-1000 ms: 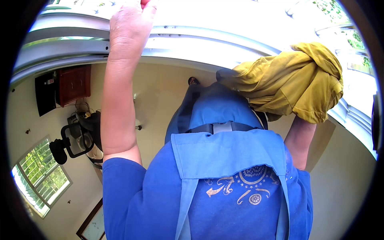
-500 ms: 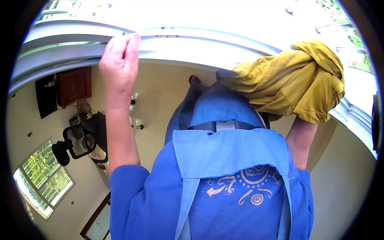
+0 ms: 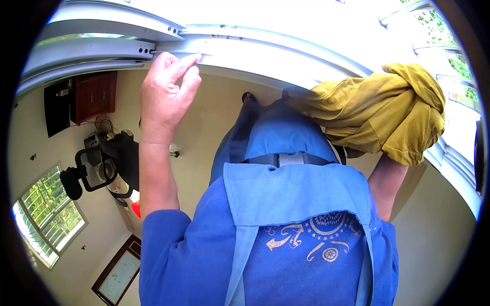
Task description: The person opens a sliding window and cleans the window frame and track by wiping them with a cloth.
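My left hand (image 3: pixel 171 94) is raised at the inner edge of a white window track (image 3: pixel 265 58), with thumb and fingers pinched together. Whatever lies between the fingertips, if anything, is too small to make out. Just left of it are the ends of grey-white sliding window frames (image 3: pixel 102 49), with small dark holes. Dark specks show along the track. A bunched mustard-yellow cloth (image 3: pixel 377 109), with seams like a garment's, is draped over my right hand, whose fingers are hidden. The cloth rests near the sill on the right.
Bright metal bars (image 3: pixel 408 13) stand outside the window. Behind on the left are a wooden cabinet (image 3: pixel 94 99), a black padded frame (image 3: pixel 94 171) like exercise equipment, and a second window (image 3: pixel 48 209). A framed board (image 3: pixel 120 278) is at lower left.
My left hand has shifted right and slightly down, uncovering the frame ends with holes. The cloth and my right arm have moved only slightly down and right in view.
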The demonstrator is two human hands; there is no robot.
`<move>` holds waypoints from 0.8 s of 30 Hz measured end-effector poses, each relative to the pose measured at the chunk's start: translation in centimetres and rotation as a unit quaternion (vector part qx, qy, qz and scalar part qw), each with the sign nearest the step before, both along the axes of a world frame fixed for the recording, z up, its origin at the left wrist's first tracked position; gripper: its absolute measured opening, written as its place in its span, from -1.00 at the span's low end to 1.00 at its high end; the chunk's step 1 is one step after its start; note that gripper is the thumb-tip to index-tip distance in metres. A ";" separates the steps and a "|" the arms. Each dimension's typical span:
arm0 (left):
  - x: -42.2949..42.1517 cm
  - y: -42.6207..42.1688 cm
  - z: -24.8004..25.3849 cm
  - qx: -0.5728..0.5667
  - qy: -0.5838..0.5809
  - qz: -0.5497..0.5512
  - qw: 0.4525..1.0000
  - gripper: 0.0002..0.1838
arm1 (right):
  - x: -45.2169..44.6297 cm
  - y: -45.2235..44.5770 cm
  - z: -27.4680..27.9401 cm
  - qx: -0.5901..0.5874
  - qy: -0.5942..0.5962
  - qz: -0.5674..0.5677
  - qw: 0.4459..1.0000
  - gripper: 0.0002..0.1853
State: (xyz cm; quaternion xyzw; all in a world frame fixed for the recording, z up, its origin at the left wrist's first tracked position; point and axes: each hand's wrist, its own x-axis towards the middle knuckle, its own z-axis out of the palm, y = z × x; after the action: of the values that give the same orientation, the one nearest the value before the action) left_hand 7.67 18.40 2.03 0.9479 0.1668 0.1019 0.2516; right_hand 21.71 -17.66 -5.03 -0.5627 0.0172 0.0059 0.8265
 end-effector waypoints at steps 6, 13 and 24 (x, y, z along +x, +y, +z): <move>0.6 0.7 0.8 0.048 0.072 -0.038 0.996 -0.70 | 0.1 -0.1 0.0 0.000 -0.001 -0.002 1.000 -0.44; 1.4 1.2 2.0 0.085 0.142 -0.060 0.984 -0.69 | 0.1 -0.2 0.0 0.005 0.000 -0.001 1.000 -0.45; 6.4 1.1 3.4 -0.088 -0.013 -0.051 0.995 -0.80 | -0.4 0.3 0.0 0.018 0.011 -0.007 1.000 -0.46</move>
State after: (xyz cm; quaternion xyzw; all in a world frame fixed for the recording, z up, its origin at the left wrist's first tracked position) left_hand 14.09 19.45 5.43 0.9281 0.1233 0.0858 0.3407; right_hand 21.28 -17.35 -5.03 -0.5474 0.0300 0.0065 0.8363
